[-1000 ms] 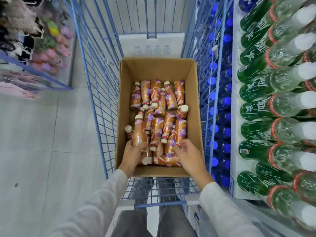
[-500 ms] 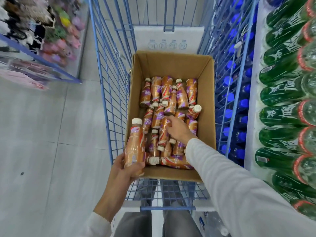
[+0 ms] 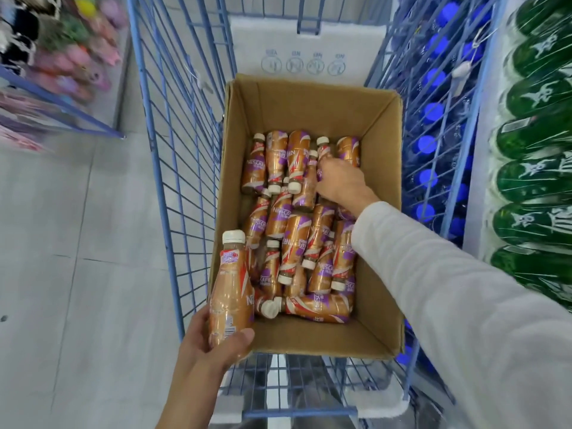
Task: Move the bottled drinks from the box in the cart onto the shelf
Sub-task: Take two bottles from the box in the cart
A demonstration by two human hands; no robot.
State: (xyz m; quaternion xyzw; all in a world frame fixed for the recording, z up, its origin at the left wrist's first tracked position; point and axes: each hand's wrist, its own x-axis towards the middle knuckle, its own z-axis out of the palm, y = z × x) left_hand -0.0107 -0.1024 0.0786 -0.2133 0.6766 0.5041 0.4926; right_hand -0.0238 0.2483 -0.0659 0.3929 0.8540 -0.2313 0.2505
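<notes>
Grey floor tiles (image 3: 77,243) run down the aisle beneath a blue wire cart (image 3: 185,168), and the person stands at its near end, at 6 o'clock.

Nearest to me, at about 7 o'clock from the box, the left hand (image 3: 210,345) holds a held bottle (image 3: 230,292) upright just outside the near-left corner. The thumb lies across the front and the fingers wrap behind its lower half. Its white cap is on.

A cardboard box (image 3: 309,100) sits in the cart with its top open. Inside, the loose bottles (image 3: 291,236) lie on their sides in a jumble, copper and purple labels, white caps. One lies crosswise along the near wall.

From 4 o'clock a white sleeve (image 3: 448,289) reaches over the heap. The right hand (image 3: 337,181) is down at about 1 o'clock in the box, fingers curled round the body of a far-row bottle (image 3: 323,148), whose cap shows just past the fingertips. That bottle lies among the others in the far row.

Beyond the box, at 12 o'clock, a white panel (image 3: 306,48) with round symbols stands at the cart's far end.

At 3 o'clock a shelf (image 3: 484,193) carries rows of green bottles (image 3: 532,181). Through the cart's wire, at 2 o'clock, blue-capped bottles (image 3: 433,113) show. At 10 o'clock a rack (image 3: 71,66) of pink goods is too blurred to name.
</notes>
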